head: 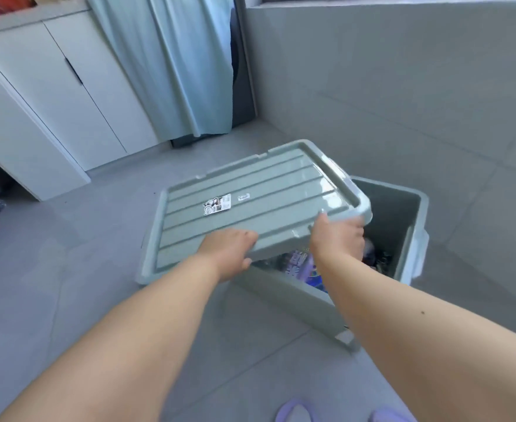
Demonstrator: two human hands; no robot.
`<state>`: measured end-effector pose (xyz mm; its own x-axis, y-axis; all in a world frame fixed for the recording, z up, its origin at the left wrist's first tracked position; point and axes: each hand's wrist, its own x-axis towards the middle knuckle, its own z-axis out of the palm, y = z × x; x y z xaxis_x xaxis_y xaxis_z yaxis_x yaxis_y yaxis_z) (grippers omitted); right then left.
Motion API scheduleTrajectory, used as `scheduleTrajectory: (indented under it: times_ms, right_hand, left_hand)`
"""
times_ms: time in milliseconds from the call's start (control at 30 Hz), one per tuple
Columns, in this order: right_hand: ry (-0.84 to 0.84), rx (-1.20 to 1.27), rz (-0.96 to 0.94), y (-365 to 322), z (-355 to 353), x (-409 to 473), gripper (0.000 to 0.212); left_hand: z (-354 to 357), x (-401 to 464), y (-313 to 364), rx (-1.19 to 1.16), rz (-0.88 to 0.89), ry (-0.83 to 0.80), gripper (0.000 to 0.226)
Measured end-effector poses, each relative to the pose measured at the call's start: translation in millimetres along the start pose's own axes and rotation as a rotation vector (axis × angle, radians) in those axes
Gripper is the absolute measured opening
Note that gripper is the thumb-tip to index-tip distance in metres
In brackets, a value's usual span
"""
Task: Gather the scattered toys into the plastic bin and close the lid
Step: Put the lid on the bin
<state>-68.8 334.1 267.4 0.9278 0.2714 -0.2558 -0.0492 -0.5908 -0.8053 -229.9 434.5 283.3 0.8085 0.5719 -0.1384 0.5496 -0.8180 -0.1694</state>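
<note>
one head-worn wide-angle camera is looking forward and down, close over the floor (68, 284), its far edge reaching the wall (403, 71).

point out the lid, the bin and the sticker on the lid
lid (259, 205): head view, on its ribbed top face
bin (415, 226): head view, on the bare inner wall at its far right end
sticker (217, 204): head view, on the middle of the printed label

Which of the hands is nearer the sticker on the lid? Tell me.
Left. The left hand grips the lid's near edge, just below the sticker. The right hand grips the same edge farther to the sticker's right.
</note>
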Motion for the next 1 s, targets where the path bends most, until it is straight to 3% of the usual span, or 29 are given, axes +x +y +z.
scheduleTrajectory:
  times_ms: [167,333,600,733,900,1000]
  right_hand:
    - [0.148,-0.277,0.138,45,-46,27,0.057]
    - [0.189,-0.427,0.192,72,-80,44,0.044]
    - [0.003,-0.453,0.361,97,-102,55,0.049]
    - [-0.047,-0.349,0.246,91,-94,60,0.043]
    - [-0.019,-0.389,0.191,84,-85,62,0.044]
    - [-0.003,-0.378,0.216,87,-81,65,0.047]
  left_hand:
    - [7,15,23,0.170,0.211,-0.047,0.023]
    - [19,23,39,0.232,0.265,-0.018,0.026]
    - [21,30,46,0.125,0.103,-0.033,0.035]
    - [23,24,37,0.134,0.016,-0.039,0.031]
    - [29,24,26,0.107,-0.006,-0.066,0.029]
    - [34,28,25,-0.129,-0.107,-0.137,0.030]
